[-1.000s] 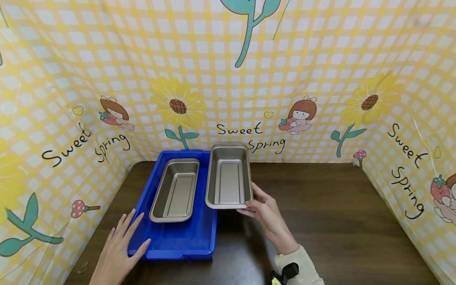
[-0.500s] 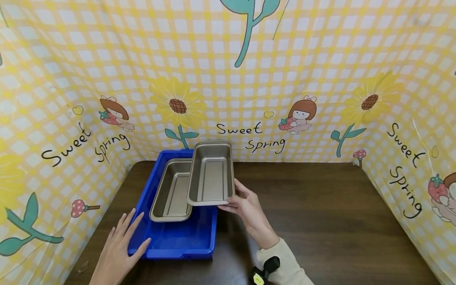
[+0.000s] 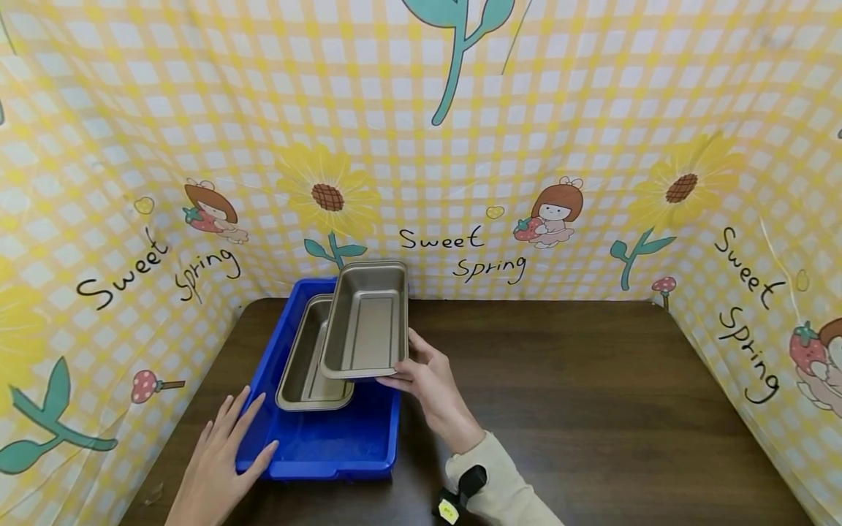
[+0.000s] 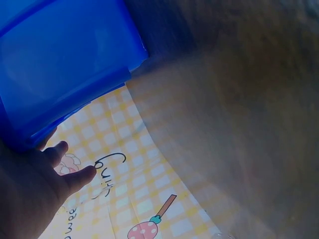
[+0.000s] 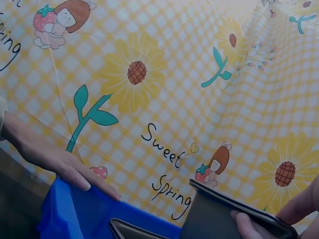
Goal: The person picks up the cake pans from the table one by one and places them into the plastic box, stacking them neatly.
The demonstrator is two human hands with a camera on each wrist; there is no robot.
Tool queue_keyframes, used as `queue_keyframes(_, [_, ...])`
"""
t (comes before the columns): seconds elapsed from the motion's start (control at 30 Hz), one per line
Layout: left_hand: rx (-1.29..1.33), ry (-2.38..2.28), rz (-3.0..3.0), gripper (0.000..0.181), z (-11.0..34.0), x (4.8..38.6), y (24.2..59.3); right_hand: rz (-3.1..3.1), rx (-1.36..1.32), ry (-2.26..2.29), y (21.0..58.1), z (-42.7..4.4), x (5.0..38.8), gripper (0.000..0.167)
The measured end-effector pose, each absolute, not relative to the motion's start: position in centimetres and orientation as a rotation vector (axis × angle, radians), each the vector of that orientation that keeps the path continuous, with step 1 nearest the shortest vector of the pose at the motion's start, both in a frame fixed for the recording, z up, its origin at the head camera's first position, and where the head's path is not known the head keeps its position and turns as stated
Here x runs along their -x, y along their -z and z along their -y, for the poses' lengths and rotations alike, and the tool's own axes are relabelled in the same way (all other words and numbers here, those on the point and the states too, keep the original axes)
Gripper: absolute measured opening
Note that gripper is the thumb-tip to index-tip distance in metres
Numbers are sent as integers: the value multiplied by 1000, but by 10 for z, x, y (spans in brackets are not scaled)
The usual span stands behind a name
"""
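A metal loaf pan is pinched at its near right corner by my right hand, raised over the right part of a blue tray. Beneath and left of it, a second loaf pan lies in the tray, partly hidden by the held one. My left hand rests on the tray's left edge with fingers spread. In the left wrist view that hand touches the blue tray. The right wrist view has thumb and fingers on the rim of the held pan.
The brown table extends to the right of the tray. A yellow-and-white checked cloth with printed flowers and lettering stands behind the table and along both sides. A dark device with a yellow part is at the right wrist.
My right hand has carried the held pan leftwards, from the tray's right edge to over the second pan, covering part of it. The left hand and the tray have stayed put.
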State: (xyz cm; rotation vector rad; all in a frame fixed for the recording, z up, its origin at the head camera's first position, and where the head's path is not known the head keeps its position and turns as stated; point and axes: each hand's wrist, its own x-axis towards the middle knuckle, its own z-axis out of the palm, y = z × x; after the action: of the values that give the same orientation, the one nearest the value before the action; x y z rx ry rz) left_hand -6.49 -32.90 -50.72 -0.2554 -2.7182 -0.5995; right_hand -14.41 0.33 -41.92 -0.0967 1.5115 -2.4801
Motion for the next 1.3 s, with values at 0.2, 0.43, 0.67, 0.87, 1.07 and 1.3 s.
queue_keyframes(0.2, [262,591,2708,81,330,65,508,-1497,104,2480,421,9,144,75])
queue_keyframes(0.43, [261,587,2709,80,329,65,509,-1494,111,2476,424,26,143,74])
queue_keyframes(0.67, [257,593,2720,79,329,64,508,-1491,104,2491,430,43,143,77])
queue_keyframes(0.87, [256,589,2721,79,329,65,507,-1493,122,2482,436,54,144,77])
queue_keyframes(1.07, [259,572,2708,80,329,64,508,-1480,117,2505,444,64,144,77])
queue_keyframes(1.3, [255,592,2717,80,329,64,508,-1472,102,2525,449,74,144,78])
